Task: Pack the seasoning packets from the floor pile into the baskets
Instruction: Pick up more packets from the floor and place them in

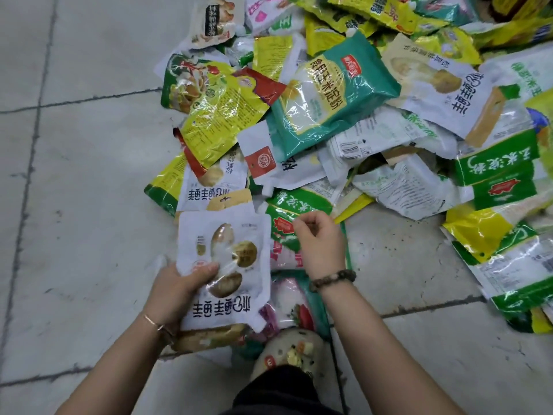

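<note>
Head view: the left hand [176,290] grips a white packet [224,265] by its left edge, thumb pressed on the front, at the near edge of the pile [329,100] on the tiled floor [89,205]. The right hand [321,244], fingers curled toward the thumb, hovers over a green packet [282,235]; I cannot tell whether it pinches that packet.

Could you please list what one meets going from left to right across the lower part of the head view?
left hand → white packet it grips → right hand → yellow and green packet
</note>
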Available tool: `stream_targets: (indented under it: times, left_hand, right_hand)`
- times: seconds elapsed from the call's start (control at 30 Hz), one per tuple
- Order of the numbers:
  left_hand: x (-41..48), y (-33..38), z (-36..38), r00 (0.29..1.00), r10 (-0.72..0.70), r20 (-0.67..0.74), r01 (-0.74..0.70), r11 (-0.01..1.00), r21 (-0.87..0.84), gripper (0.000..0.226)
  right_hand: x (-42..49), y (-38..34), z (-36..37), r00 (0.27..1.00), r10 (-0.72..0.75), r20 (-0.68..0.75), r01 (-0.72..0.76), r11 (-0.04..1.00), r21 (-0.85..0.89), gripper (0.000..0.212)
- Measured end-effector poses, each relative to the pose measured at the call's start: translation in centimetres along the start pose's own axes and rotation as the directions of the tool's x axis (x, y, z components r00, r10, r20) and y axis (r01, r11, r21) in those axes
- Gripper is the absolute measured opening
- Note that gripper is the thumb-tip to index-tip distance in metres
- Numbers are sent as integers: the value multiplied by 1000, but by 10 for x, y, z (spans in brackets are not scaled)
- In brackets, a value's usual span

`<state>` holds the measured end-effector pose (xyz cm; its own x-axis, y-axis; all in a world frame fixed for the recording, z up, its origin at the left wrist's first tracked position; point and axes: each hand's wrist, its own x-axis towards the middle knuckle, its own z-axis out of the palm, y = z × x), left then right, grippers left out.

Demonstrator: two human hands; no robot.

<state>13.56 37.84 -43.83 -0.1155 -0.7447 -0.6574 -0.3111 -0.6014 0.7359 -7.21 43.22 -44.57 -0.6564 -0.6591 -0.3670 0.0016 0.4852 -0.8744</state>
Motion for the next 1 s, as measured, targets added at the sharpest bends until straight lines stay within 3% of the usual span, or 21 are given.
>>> stream_targets:
  times: [0.07,0.13,0.3,0.37,0.4,0.47,0.53,0.6,0.73,0.83,1.0]
  left_hand:
    - [3,-8,-23,988,-21,-153,10,997,-74,12]
    - [6,-14,-42,965,-38,-258,1,990,-142,10]
    - [13,-26,-67,941,-75,-331,-1,975,-221,12]
    - [15,-29,-70,940,-91,-328,11,971,-240,14]
    - [16,-30,-70,941,-97,-325,17,970,-242,15]
    - [17,-29,-68,943,-95,-320,19,972,-232,13]
    - [17,-25,-62,947,-89,-308,21,976,-219,13]
    - [14,-16,-52,960,-80,-268,27,980,-197,12]
    - [8,7,-13,993,-12,-121,-9,986,-168,9]
    - [2,29,32,998,68,-3,-67,988,-142,19]
    - [-26,73,120,948,201,245,-174,976,-127,38]
  right_hand:
    - [-1,10,29,984,105,145,-87,988,-128,12]
    - [-3,18,56,958,167,231,-109,963,-245,39]
    - [2,21,87,960,207,187,-67,821,-567,71]
    - [6,20,90,958,229,174,-63,757,-651,66]
    - [8,19,91,954,237,184,-66,764,-642,54]
    - [11,20,88,945,254,205,-138,881,-453,24]
    - [11,21,79,940,268,211,-236,958,-164,33]
    - [9,21,58,957,231,173,-235,972,5,35]
    - [7,15,-11,989,143,34,-147,974,172,27]
    - [1,9,-73,986,137,-95,-102,946,307,32]
    - [-23,-3,-176,946,89,-312,27,937,348,36]
